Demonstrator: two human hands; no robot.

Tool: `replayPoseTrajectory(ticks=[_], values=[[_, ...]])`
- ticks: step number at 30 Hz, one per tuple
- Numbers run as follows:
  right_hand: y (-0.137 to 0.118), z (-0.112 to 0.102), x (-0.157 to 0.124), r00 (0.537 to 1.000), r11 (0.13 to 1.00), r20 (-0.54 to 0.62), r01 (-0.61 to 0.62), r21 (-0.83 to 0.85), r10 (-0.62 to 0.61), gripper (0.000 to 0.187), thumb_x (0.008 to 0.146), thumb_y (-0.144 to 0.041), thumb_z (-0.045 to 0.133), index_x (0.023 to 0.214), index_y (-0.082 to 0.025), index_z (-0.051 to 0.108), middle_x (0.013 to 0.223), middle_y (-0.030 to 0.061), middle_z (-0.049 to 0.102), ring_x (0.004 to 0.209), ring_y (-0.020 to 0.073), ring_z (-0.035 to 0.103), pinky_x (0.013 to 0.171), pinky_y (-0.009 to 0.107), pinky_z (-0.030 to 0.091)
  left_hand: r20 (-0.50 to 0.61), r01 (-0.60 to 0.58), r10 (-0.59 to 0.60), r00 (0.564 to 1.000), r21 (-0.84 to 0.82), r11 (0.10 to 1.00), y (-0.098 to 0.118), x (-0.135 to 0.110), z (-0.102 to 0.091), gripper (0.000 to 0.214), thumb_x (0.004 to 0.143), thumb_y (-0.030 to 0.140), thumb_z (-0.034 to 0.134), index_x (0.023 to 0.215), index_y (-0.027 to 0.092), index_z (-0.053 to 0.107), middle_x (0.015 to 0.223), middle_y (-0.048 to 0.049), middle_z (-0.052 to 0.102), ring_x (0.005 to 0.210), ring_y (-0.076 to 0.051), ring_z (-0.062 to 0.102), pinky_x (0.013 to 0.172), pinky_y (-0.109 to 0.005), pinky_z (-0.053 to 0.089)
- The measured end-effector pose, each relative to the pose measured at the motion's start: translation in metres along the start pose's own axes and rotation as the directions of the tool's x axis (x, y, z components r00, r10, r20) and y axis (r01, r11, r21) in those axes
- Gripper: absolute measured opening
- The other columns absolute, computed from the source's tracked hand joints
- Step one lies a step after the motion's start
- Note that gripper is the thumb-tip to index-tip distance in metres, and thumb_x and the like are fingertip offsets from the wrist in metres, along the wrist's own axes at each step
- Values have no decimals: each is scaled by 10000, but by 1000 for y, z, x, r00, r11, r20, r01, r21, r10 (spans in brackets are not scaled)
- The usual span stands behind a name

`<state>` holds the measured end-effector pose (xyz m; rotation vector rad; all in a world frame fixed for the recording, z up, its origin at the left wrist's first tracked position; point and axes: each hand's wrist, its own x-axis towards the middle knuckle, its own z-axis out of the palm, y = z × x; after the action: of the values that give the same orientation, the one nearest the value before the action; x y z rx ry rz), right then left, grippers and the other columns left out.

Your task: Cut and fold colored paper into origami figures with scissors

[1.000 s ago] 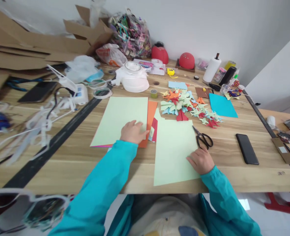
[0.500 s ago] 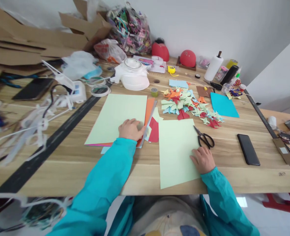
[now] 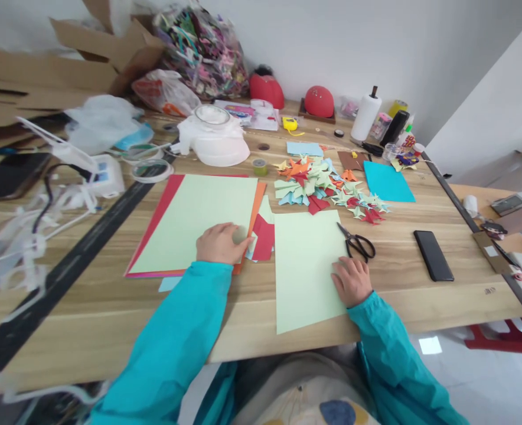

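Note:
My left hand point(image 3: 220, 243) lies flat, fingers stretched, on the lower right corner of a stack of coloured paper point(image 3: 190, 227) whose top sheet is pale green, with red and orange sheets showing under it. My right hand point(image 3: 352, 281) rests palm down on the right edge of a separate pale green sheet point(image 3: 307, 268) that overhangs the table's front edge. Black scissors point(image 3: 355, 241) lie just beyond my right hand. Red paper scraps point(image 3: 263, 237) sit between the stack and the single sheet.
A heap of small folded paper shapes point(image 3: 325, 189) lies behind the sheet, with a blue sheet point(image 3: 387, 182) to its right. A black phone point(image 3: 433, 255) lies at the right. A white container point(image 3: 214, 141), tape rolls, cords, bags and cardboard crowd the back and left.
My left hand has pushed the paper stack leftwards, fanning it so a red sheet shows along its left edge. The single green sheet has straightened under my right hand. The view has swung left.

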<state>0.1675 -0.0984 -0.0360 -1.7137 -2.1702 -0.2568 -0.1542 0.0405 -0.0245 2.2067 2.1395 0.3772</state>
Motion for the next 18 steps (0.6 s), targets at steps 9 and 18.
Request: replayPoseTrajectory(ticks=[9, 18], values=[[-1, 0, -1, 999, 999, 27, -21, 46, 20, 219, 880, -323, 523, 1017, -237, 671, 1110, 81, 632, 1010, 241, 537, 873, 395, 358, -17, -58, 58, 998, 3, 998, 2, -1, -1, 491, 774, 500, 494, 1088, 150, 635, 1254, -173, 567, 1166, -360, 498, 947, -487, 410], [32, 6, -2, 994, 997, -76, -73, -2, 73, 304, 884, -278, 496, 1154, -235, 629, 1288, 110, 541, 1208, 290, 444, 947, 426, 407, 28, -649, 663, 748, -172, 741, 53, -38, 9, 415, 818, 172, 394, 1169, 222, 609, 1367, -86, 505, 1313, -279, 384, 1082, -486, 307]])
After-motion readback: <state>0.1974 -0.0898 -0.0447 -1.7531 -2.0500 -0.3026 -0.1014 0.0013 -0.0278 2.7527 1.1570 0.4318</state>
